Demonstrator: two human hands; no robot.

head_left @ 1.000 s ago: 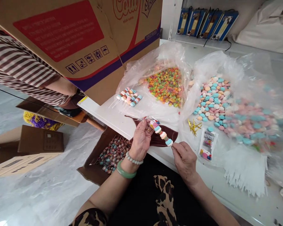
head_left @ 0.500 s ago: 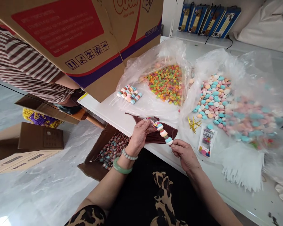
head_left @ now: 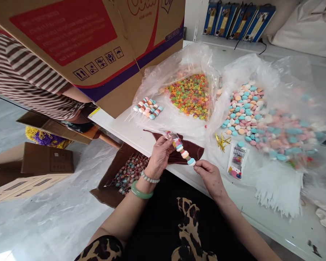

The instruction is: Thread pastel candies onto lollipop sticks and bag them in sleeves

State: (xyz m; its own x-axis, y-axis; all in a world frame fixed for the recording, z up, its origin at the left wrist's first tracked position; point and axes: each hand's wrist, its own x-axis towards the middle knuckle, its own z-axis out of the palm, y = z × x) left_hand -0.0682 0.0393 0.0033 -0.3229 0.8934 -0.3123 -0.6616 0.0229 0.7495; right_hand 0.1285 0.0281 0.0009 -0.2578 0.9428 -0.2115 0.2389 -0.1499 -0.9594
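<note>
My left hand [head_left: 161,154] pinches a small printed plastic wrapper [head_left: 176,140] over the brown cloth [head_left: 197,151]. The candy skewer [head_left: 185,155], strung with pastel candies and rings, has its upper end inside that wrapper. At the skewer's lower end, the thumb and forefinger of my right hand [head_left: 209,175] are closed; the thin stick between them is hardly visible. Finished-looking skewers [head_left: 148,108] lie on the plastic further back. Right of my hands are gold twist ties [head_left: 222,142], a flat printed wrapper [head_left: 237,161] and a pile of white sticks [head_left: 278,190].
Open plastic bags hold ring candies [head_left: 191,96] and pastel candies [head_left: 244,108]. A large carton [head_left: 111,79] stands at the back left, beside a person in a striped sleeve [head_left: 38,69]. An open box of wrapped candies [head_left: 132,170] sits below the table's edge.
The wrapper now covers more of the candy skewer's upper end. My right hand and the skewer have shifted slightly left.
</note>
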